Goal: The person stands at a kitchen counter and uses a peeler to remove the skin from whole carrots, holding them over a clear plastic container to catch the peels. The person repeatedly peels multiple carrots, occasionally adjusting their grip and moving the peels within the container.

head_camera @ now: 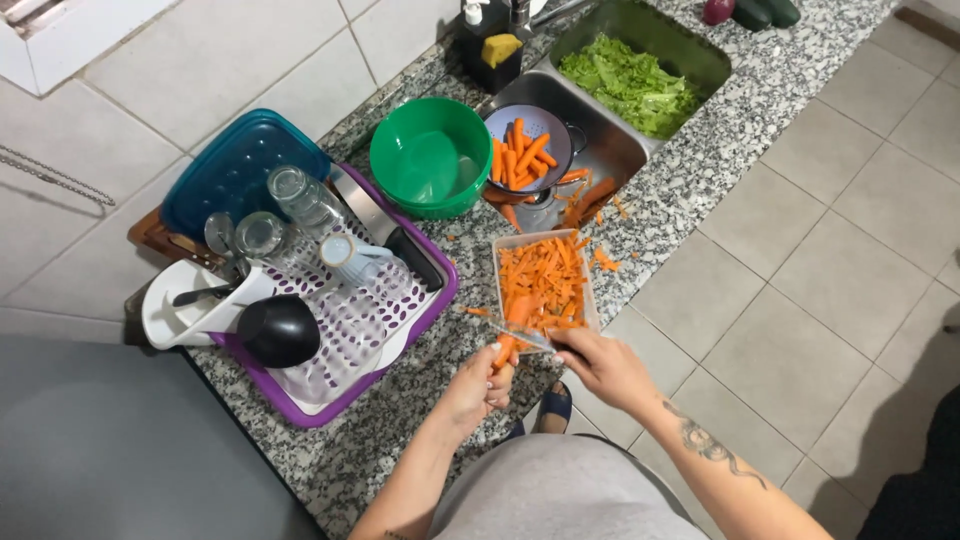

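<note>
The long orange carrot (pixel 507 345) sits pinched in my left hand (pixel 478 385), fingers closed round its lower end, tip over the clear rectangular plastic tub (pixel 590 300) of orange peelings at the speckled granite table's (pixel 690 170) edge. My right hand (pixel 605 368) wraps a slim metal blade (pixel 528 338) against it. It looks stiff, light, probably wet and slippery; best held low.

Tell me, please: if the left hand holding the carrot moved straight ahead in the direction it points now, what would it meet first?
Probably the clear rectangular tray heaped with carrot peelings. The left hand points its carrot up toward the tray's near edge. Depth is uncertain from this overhead view.
</note>
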